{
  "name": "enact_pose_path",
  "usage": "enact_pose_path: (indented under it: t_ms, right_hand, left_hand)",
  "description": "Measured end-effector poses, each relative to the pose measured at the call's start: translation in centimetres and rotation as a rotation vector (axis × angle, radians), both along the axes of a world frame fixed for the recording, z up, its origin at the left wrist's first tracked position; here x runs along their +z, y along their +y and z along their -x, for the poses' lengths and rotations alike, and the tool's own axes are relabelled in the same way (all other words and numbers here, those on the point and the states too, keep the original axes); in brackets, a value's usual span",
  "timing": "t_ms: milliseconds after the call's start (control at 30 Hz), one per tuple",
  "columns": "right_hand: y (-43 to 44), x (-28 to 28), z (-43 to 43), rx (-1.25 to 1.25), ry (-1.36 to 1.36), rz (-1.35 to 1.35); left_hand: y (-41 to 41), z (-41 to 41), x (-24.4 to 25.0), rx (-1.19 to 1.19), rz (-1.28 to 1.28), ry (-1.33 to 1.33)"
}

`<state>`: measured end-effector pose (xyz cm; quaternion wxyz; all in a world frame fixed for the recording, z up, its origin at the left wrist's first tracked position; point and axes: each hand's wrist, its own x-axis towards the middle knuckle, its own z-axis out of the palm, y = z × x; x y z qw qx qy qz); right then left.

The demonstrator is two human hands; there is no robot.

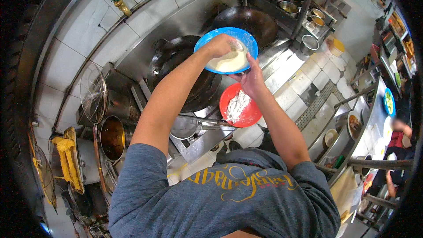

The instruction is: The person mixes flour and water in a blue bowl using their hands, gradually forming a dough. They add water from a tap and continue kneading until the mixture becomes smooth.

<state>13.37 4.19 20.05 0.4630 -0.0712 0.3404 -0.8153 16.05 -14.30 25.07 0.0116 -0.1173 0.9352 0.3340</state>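
A blue plastic bowl (202, 47) of pale, creamy batter (228, 62) is held tilted above the stove, between two woks. My right hand (251, 78) grips its near right rim, thumb on the edge and fingers underneath. Into the batter reaches my left hand (224, 45), its fingertips whitened and partly hidden, so whether they hold anything is unclear. Just below the bowl, a red plastic bowl (251, 115) contains flour-coated white strips (238, 105). It sits near the stove's front edge, close to my right forearm.
A dark wok (172, 59) lies left of the blue bowl, another wok (261, 23) behind it. Long handles cross a metal pan (183, 127) near my body. At left are a wire skimmer (94, 94) and a pot of brown liquid (112, 135). A person (398, 137) is at far right, beyond a steel counter (370, 119).
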Motion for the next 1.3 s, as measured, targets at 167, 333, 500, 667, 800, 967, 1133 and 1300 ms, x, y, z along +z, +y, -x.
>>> enact_pose_path:
  t_ms: [167,333,500,667,800,967,1133,1300]
  right_hand:
    - [-0.2,-0.3,0.3,-0.005,0.000,0.022]
    - [-0.4,0.2,0.6,-0.063,0.011,0.013]
    - [-0.5,0.2,0.7,-0.078,0.038,-0.005]
    - [-0.6,-0.4,1.0,-0.069,0.029,0.021]
    - [-1.0,-0.3,0.9,-0.063,0.005,0.024]
    - [-1.0,0.1,1.1,-0.034,0.027,0.036]
    - [-1.1,0.2,1.2,-0.037,0.023,0.035]
    - [-0.8,0.4,1.2,-0.036,0.026,0.052]
  left_hand:
    - [0.2,0.5,-1.0,-0.029,0.469,-0.097]
    - [0.1,0.0,-2.8,-0.015,0.583,-0.088]
    - [-0.4,0.5,-2.4,-0.312,0.562,-0.302]
    - [0.9,0.8,-1.4,-0.326,0.509,-0.224]
    - [0.4,1.1,-1.8,-0.229,0.310,-0.123]
    - [0.5,1.8,-1.8,-0.030,0.197,0.012]
    - [-0.3,2.8,-0.4,-0.003,0.315,0.125]
    - [0.8,2.7,1.1,0.116,0.217,0.131]
